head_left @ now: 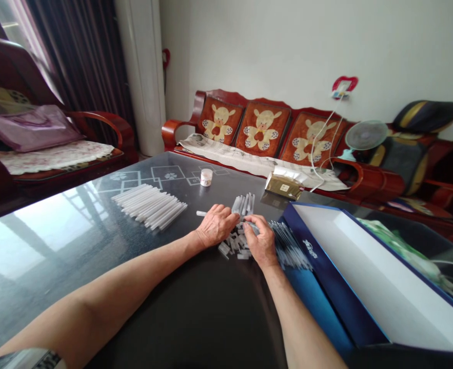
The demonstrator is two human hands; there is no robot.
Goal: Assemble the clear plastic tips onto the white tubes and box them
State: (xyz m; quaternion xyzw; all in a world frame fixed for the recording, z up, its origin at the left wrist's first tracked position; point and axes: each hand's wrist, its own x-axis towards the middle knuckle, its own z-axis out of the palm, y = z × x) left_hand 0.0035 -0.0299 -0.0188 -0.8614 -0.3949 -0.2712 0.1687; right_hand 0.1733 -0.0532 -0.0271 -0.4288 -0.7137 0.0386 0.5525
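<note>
My left hand (216, 224) rests knuckles-up on the dark glass table (95, 266), its fingers curled over the near ends of a small bunch of white tubes (244, 203). My right hand (262, 241) lies beside it, fingers closed on a thin clear tube above a pile of short white caps (234, 247). A heap of clear tubes (288, 246) lies just right of that hand. A neat row of long white tubes (149, 205) sits to the left, apart from both hands.
An open blue box with a white inside (368, 271) fills the table's right side. A small white jar (206, 177) and a tan packet (283, 187) stand further back. A red wooden sofa (264, 128) and a fan (366, 135) are behind.
</note>
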